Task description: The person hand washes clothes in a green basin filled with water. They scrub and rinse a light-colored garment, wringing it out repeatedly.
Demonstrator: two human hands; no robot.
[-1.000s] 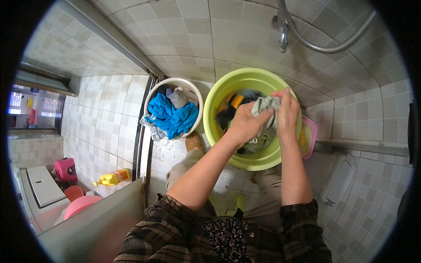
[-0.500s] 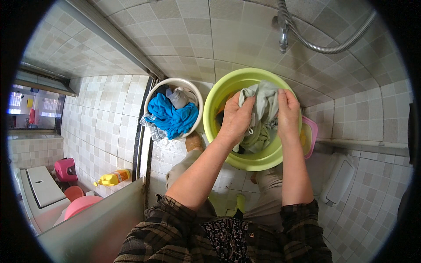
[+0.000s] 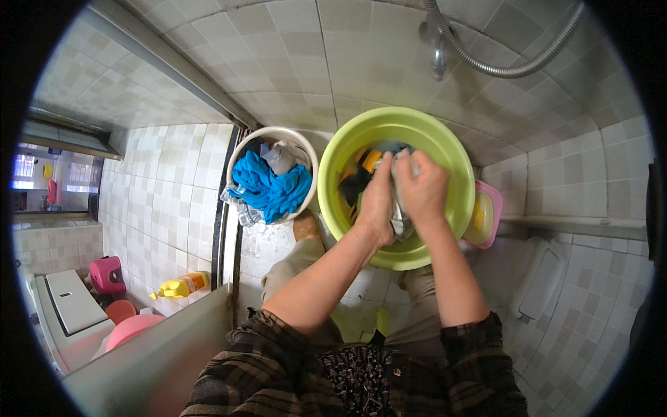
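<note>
Both my hands are over the large lime-green basin (image 3: 335,149), close together and gripping one pale grey-green garment (image 3: 401,221). My left hand (image 3: 377,198) is closed on it with the palm turned inward. Against it, my right hand (image 3: 422,184) has its fingers curled round the bunched cloth; it is slightly blurred. Much of the garment is hidden by the hands. Black cloth (image 3: 353,186) and an orange piece (image 3: 372,160) lie in the basin to the left of my hands.
A white tub (image 3: 314,163) with a blue garment (image 3: 271,184) and other clothes stands left of the basin. To the right is a pink-rimmed basin (image 3: 495,229). A metal shower hose (image 3: 511,71) hangs above. A yellow bottle (image 3: 182,285) lies beyond the frosted panel (image 3: 160,354).
My hands have come together from holding the garment spread apart, and the cloth is now bunched between them. The black and orange cloth shows more.
</note>
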